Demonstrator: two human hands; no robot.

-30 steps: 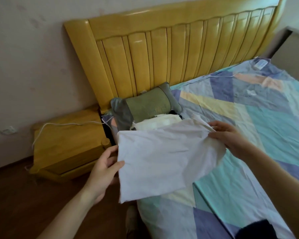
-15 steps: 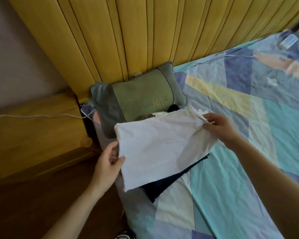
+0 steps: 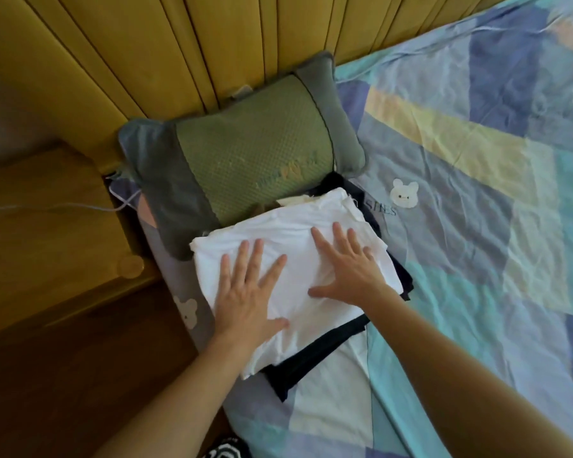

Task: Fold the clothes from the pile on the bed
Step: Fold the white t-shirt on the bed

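Observation:
A folded white garment (image 3: 298, 246) lies flat on top of a stack near the bed's left edge, just below the pillow. Under it a dark navy garment (image 3: 315, 355) sticks out at the lower and right sides, and a cream piece (image 3: 291, 201) peeks out at the top. My left hand (image 3: 245, 292) rests palm down on the white garment's left half, fingers spread. My right hand (image 3: 348, 269) presses flat on its right half, fingers spread too. Neither hand grips the cloth.
A green and grey pillow (image 3: 245, 153) leans against the yellow wooden headboard (image 3: 179, 44). The bed has a patchwork sheet (image 3: 477, 193) of blue, teal and yellow. A wooden nightstand (image 3: 47, 233) with a white cable (image 3: 47, 208) stands at the left, above dark floor (image 3: 63, 375).
Both hands held the white garment up by its edges before; now it lies on the stack and both palms press flat on it. The view has moved closer and lower.

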